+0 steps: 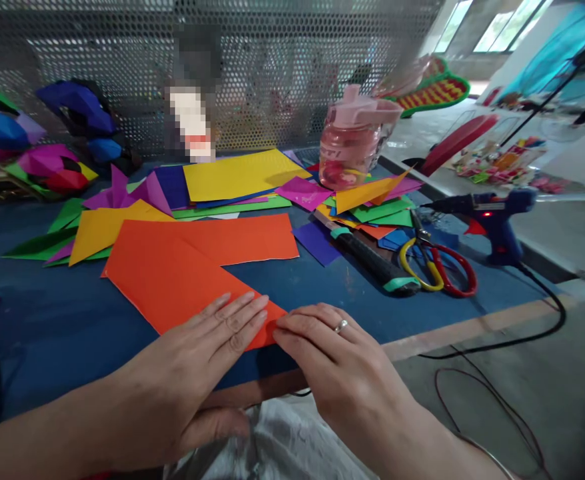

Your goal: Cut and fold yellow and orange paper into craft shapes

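Observation:
An orange sheet of paper point(172, 280) lies on the blue tabletop, its near right corner close to the table's front edge. My left hand point(197, 360) rests flat on this sheet, fingers stretched out side by side. At the same corner, my right hand point(340, 353), with a ring on one finger, has its curled fingertips closed on the paper's edge; the thumb is hidden. Just behind lies a second orange piece point(257, 240), partly under or joined to the first; which, I cannot tell.
Stacked coloured paper point(232, 177) lies at the back. To the right are a black-handled cutter point(372, 260), red-and-yellow scissors point(440, 263), a blue glue gun point(497, 223) with its cable, and a pink bottle point(350, 143). Folded paper shapes point(47, 160) stand back left, before a perforated metal screen point(262, 73).

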A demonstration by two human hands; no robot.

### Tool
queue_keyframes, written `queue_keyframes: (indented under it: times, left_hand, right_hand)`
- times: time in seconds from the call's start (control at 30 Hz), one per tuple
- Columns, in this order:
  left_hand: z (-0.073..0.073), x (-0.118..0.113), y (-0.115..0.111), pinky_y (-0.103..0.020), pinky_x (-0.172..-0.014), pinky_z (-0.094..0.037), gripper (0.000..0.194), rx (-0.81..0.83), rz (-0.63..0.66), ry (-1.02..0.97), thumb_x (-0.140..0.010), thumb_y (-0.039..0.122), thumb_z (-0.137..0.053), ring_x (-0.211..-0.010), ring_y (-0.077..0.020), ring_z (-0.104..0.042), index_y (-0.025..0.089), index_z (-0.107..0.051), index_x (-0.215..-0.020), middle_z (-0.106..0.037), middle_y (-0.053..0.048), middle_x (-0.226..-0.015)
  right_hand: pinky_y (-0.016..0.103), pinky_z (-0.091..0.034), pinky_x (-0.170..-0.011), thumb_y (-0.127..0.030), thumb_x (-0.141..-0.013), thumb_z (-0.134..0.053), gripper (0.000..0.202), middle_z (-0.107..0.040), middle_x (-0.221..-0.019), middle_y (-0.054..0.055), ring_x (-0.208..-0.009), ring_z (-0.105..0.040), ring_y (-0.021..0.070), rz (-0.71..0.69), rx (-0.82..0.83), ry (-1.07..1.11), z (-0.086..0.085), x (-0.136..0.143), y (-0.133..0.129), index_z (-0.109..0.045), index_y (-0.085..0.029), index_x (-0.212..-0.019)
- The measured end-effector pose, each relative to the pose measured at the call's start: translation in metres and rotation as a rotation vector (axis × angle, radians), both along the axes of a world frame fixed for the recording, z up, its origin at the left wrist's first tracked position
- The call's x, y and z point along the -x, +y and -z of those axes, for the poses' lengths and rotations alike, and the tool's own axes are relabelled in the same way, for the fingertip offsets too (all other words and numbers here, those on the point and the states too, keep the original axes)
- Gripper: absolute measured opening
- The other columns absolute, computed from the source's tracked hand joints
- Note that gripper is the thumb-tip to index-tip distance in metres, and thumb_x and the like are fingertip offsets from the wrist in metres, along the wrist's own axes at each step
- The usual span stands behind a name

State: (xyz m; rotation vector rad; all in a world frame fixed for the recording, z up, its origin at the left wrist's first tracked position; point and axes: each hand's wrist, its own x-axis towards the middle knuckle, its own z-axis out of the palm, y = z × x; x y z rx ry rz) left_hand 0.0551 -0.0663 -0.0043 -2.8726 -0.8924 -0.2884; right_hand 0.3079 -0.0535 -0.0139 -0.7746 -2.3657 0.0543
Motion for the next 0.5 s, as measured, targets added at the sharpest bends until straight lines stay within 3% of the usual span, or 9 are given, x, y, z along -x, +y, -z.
queue_keyframes:
  times: [0.17, 0.33, 0.5]
  left_hand:
    - [-0.002, 0.001, -0.002, -0.045, -0.123, -0.036, 0.112, 0.014, 0.015, 0.011, -0.094, 0.076, -0.05, -0.153, -0.033, -0.035, 0.003, -0.003, -0.164, -0.037, -0.022, -0.163]
    - [0.017, 0.001, -0.002, -0.043, -0.129, -0.02, 0.107, -0.018, -0.01, -0.029, -0.096, 0.075, -0.046, -0.158, -0.03, -0.022, 0.003, -0.005, -0.164, -0.026, -0.02, -0.169]
    - [0.027, -0.003, -0.004, -0.048, -0.129, -0.017, 0.105, 0.02, -0.041, -0.007, -0.095, 0.071, -0.049, -0.158, -0.0336, -0.022, 0.001, -0.009, -0.163, -0.022, -0.022, -0.17]
  right_hand:
    - [0.039, -0.054, -0.109, -0.009, -0.104, -0.038, 0.04, -0.072, -0.13, 0.009, -0.123, -0.063, 0.0232, -0.057, -0.045, -0.098, 0.013, -0.002, -0.004, -0.068, -0.007, -0.13]
    - [0.039, -0.047, -0.117, -0.007, -0.102, -0.042, 0.038, -0.073, -0.13, 0.008, -0.124, -0.065, 0.0215, -0.022, -0.133, -0.048, 0.022, -0.001, -0.009, -0.07, -0.007, -0.128]
    - [0.036, -0.053, -0.112, -0.009, -0.103, -0.042, 0.036, -0.075, -0.127, 0.006, -0.12, -0.068, 0.0212, -0.007, -0.169, -0.034, 0.024, 0.002, -0.008, -0.073, -0.009, -0.122]
